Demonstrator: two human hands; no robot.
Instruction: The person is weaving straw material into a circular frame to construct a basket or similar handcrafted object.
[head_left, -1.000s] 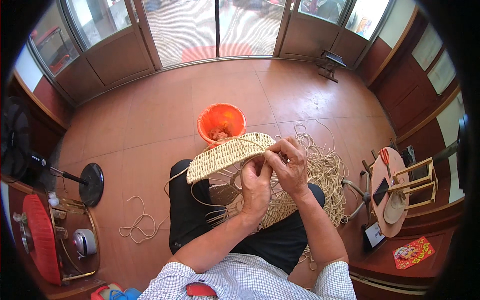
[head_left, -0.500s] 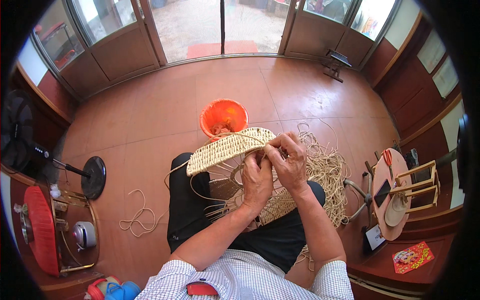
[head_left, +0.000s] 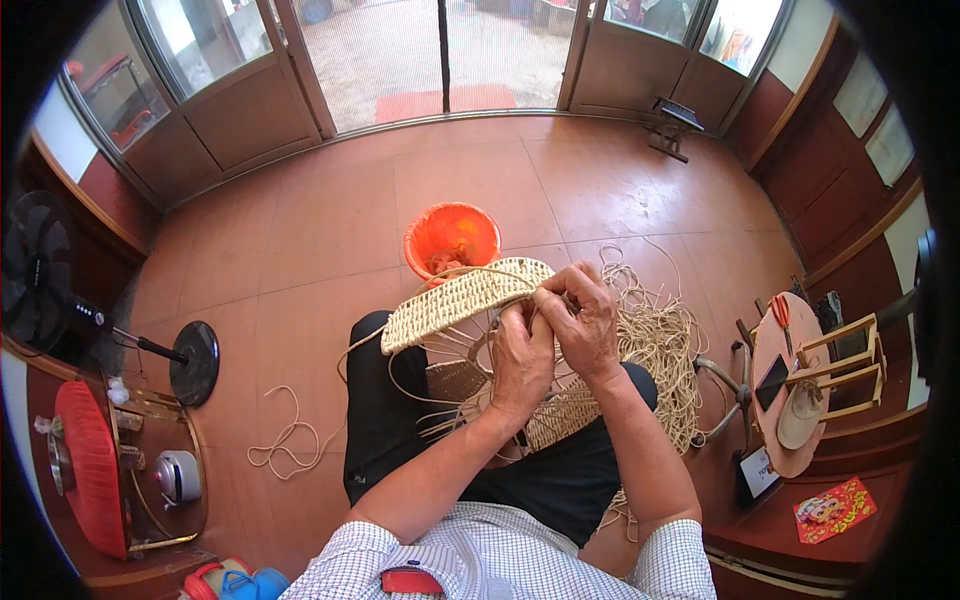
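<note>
A pale woven cord panel (head_left: 435, 310) lies tilted above my lap, with loose cord strands and an open ringed framework beneath it. My left hand (head_left: 523, 355) is closed at the panel's underside near its right end, gripping its edge. My right hand (head_left: 582, 315) pinches at that same edge, just right of my left; the cord between my fingers is mostly hidden. More woven work (head_left: 560, 425) rests between my thighs. A large heap of loose cord (head_left: 655, 350) lies on the floor to the right.
An orange bucket (head_left: 430, 225) stands just beyond the panel. A black fan (head_left: 195, 365) is at left, beside a red-covered item (head_left: 90, 470). At right, a round board (head_left: 790, 450) holds scissors (head_left: 782, 318), a phone (head_left: 770, 380) and a wooden frame (head_left: 850, 345). Glass doors stand ahead.
Both hands and the woven panel have shifted slightly up and to the right in the picture since a second ago. The grip at the edge looks much the same.
</note>
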